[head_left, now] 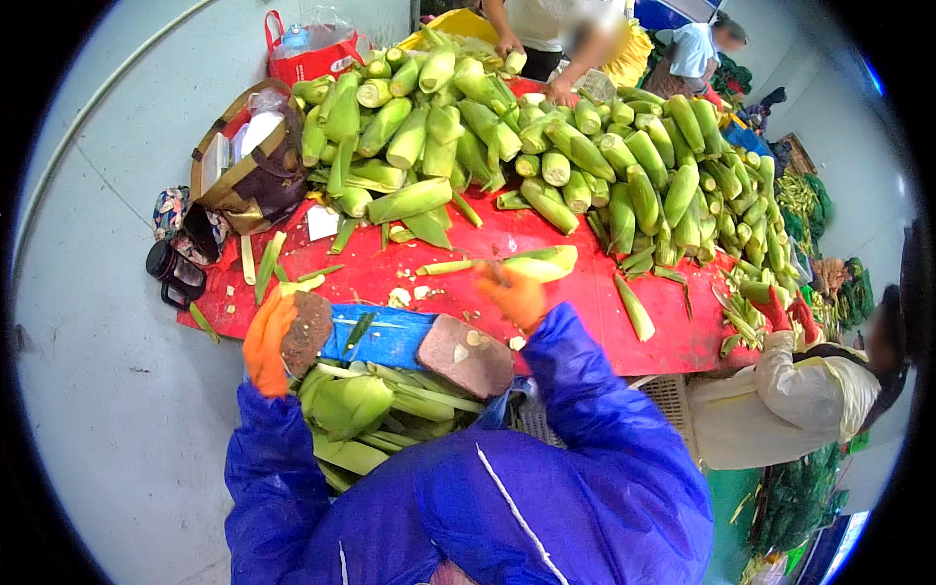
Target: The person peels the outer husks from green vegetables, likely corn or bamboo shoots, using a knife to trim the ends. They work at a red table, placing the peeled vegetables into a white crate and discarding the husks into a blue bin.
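Observation:
My left hand (267, 339), in an orange glove, lies along the outer side of a rough brown brick (308, 331). Its fingers are stretched out, and a pale husk strip (304, 284) lies at their tips. My right hand (513, 296), also gloved in orange, is over the red table with its fingers curled closed; motion blur hides what is in them. Just beyond it lies a green corn husk (546, 263), and a thin stalk piece (448, 266) points toward it from the left. Below my hands, husks (351, 405) fill a container with a blue edge (380, 330).
A large heap of unpeeled corn (575, 156) covers the far side of the red table (380, 268). A second reddish brick (466, 356) weighs down the blue edge. Bags (249, 161) and a black mug (175, 271) stand left. Co-workers (780, 390) are right and opposite.

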A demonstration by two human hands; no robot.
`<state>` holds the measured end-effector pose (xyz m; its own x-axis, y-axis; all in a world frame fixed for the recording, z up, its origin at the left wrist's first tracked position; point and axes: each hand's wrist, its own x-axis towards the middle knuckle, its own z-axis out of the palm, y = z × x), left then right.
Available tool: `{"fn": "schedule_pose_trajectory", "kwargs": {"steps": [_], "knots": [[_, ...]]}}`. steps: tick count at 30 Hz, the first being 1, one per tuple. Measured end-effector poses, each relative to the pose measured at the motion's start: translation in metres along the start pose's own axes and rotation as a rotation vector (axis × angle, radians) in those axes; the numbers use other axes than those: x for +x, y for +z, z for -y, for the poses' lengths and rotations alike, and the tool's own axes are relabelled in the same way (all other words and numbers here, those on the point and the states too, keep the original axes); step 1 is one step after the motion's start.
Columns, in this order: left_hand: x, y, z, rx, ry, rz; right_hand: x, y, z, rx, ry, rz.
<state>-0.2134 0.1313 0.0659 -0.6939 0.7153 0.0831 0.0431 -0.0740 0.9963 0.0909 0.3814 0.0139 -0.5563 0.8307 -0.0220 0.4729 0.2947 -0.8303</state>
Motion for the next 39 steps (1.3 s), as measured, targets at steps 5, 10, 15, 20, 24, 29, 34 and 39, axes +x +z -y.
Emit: {"fn": "schedule_pose_trajectory", "kwargs": {"steps": [5,10,15,20,24,29,34,39], "knots": [[-0.073,0.009,0.037,-0.125,-0.204,-0.214,0.052,-0.065,-0.031,-0.832,-0.174,0.326],[-0.108,0.084,0.027,-0.115,-0.246,-0.135,0.073,-0.066,-0.024,-0.861,-0.024,0.497],[-0.115,0.101,0.038,-0.033,-0.198,-0.042,0.046,-0.090,0.001,-0.413,-0.245,0.327],[-0.094,0.129,-0.027,-0.023,0.050,0.369,-0.029,-0.051,0.087,0.539,-0.068,0.633],[-0.124,0.105,0.009,-0.788,-0.360,0.552,-0.073,0.019,0.116,0.581,-0.024,0.736],[-0.173,0.078,0.037,-1.224,-0.456,0.022,-0.126,0.051,0.095,0.611,0.079,0.666],[-0.192,0.037,0.067,-1.469,-0.383,-0.133,-0.172,0.062,0.091,0.457,0.016,1.074],[-0.202,0.032,0.087,-1.564,-0.235,-0.153,-0.157,0.076,0.161,-0.179,-0.557,0.781]]}}
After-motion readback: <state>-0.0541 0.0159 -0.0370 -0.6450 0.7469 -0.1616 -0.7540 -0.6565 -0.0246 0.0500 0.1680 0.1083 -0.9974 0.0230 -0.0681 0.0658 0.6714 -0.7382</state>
